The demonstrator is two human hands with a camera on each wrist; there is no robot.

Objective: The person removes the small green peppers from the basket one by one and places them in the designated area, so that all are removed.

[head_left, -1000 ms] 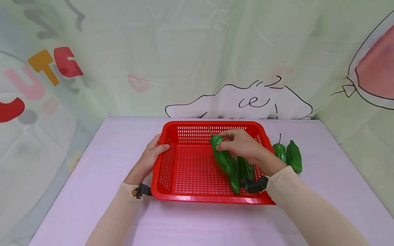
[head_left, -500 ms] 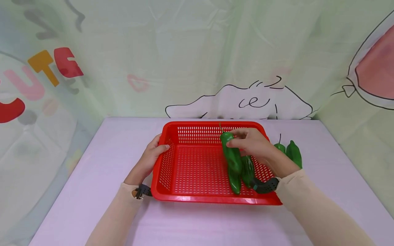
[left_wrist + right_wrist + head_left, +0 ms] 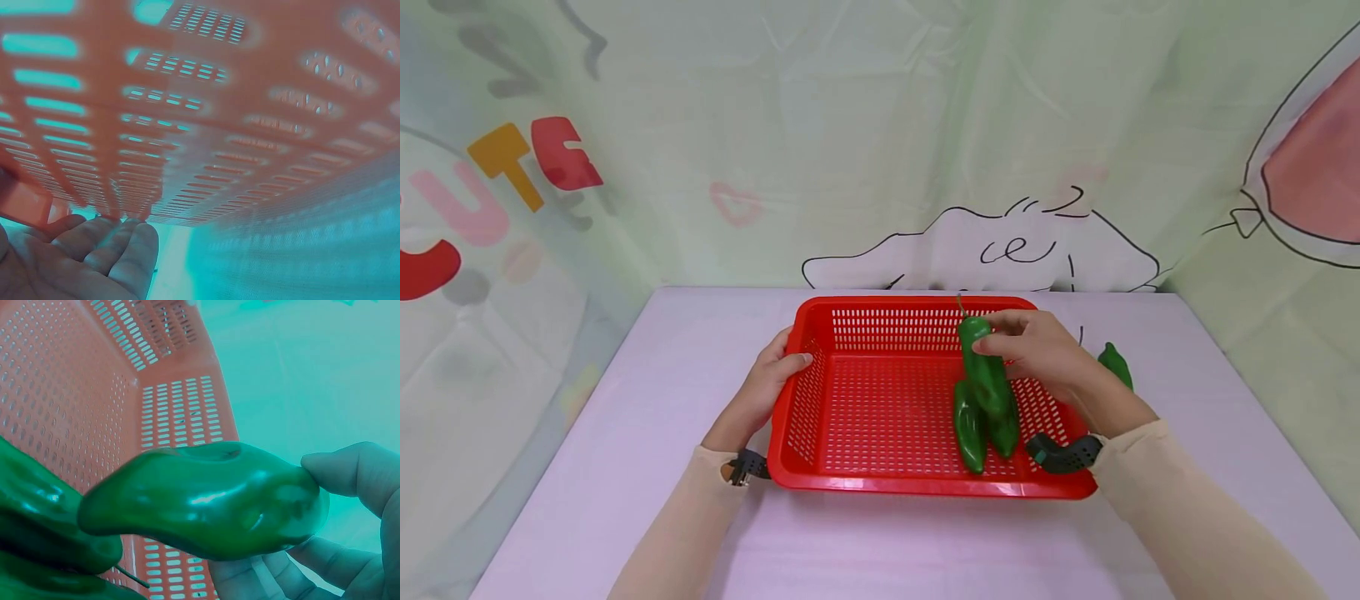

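Note:
A red plastic basket (image 3: 925, 484) with slotted walls stands on the table. My left hand (image 3: 763, 379) grips its left rim, thumb inside; in the left wrist view its fingers (image 3: 128, 253) lie against the outer wall. Over the basket's right part, my right hand (image 3: 1045, 354) pinches a long green pepper (image 3: 987, 367) near its stem end. In the right wrist view this pepper (image 3: 206, 500) points away from the thumb and fingers. Beneath it, a green pepper (image 3: 970, 433) and another green pepper (image 3: 1011, 435) lie on the basket floor, the second partly covered.
Right of the basket, a green pepper (image 3: 1114, 362) rests on the table (image 3: 1187, 400). Beside it a stem (image 3: 1081, 336) shows, the rest hidden behind the right arm. A printed cloth (image 3: 880, 150) hangs behind the table's back edge.
My right hand has moved right with the pepper it pinches, across the basket. The two peppers on the floor show more now. My left hand and the basket have stayed put.

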